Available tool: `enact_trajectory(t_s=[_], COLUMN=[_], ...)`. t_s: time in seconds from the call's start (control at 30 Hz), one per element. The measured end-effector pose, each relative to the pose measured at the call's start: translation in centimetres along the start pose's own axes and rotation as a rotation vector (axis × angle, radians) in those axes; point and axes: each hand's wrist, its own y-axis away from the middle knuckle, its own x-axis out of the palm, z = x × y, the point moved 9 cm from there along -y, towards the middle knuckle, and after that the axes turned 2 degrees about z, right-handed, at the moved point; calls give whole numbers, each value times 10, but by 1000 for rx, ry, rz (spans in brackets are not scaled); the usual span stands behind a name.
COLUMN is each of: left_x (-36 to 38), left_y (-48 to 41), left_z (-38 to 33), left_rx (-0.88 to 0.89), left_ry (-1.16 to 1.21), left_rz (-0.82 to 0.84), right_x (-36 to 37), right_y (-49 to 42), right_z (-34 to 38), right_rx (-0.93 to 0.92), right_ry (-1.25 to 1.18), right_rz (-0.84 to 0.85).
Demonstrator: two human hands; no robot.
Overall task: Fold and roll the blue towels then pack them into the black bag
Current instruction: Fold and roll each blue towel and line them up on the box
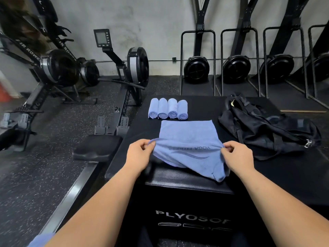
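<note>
**Between the two hands, a raised crease runs left to right**

We hold the flat blue microfibre towel [187,132] by a lifted crease. The left hand [140,154] pinches its left end and the right hand [238,155] its right end, fingers [151,144] curled tight on the cloth. The crease runs straight across the frame. The rest of the towel lies flat beyond the fingers, toward the top of the frame, and the near flap droops over the front edge of the black padded plyo box [204,107], our counter. We judge the next move carries the crease away from us.

Four rolled blue towels [168,109] sit side by side just past the towel's far edge, their spiral ends facing us. The black fabric bag [267,129] lies slumped at the right of the frame, nearer the right hand. Around the counter are a speckled rubber floor [44,175], black rowing machines [137,66] at upper left and a grey concrete wall [160,24].
</note>
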Motion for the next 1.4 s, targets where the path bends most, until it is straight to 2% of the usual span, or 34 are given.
enact_trajectory(t_s=[0.13, 0.23, 0.37, 0.43, 0.57, 0.67, 0.8, 1.0, 1.1, 1.27, 1.4], left_x=[1, -3, -12, -8, 8, 6, 16, 85, 97, 98, 92], left_y=[-30, -55, -81, -92, -103, -105, -101, -76, -63, -61, -46], left_z=[-27, -58, -87, -83, -60, -57, -65, -6, 10, 15, 11], left_rx=[8, 53, 66, 33, -48, -60, 18, 79, 152, 246, 321], left_ry=[153, 191, 201, 148, -8, -2, -123, -597, -578, -668, -712], left_rz=[-39, -41, -108, -104, -58, -118, -147, 173, 184, 178, 197], right_x=[-12, -24, -42, -44, -37, -34, -13, 69, 82, 95, 89], right_y=[-17, -36, -53, -59, -68, -71, -79, -69, -63, -65, -53], right_z=[15, 26, 46, 48, 45, 53, 59, 26, 15, 14, 13], right_rx=[-17, -15, -47, -67, -105, -137, -155, -169, -156, -189, -200], right_ry=[-180, -396, -525, -468, -162, -57, 28, 367, 378, 588, 618], right_rz=[-30, -36, -31, -27, -19, -59, -56, 249, 259, 322, 268])
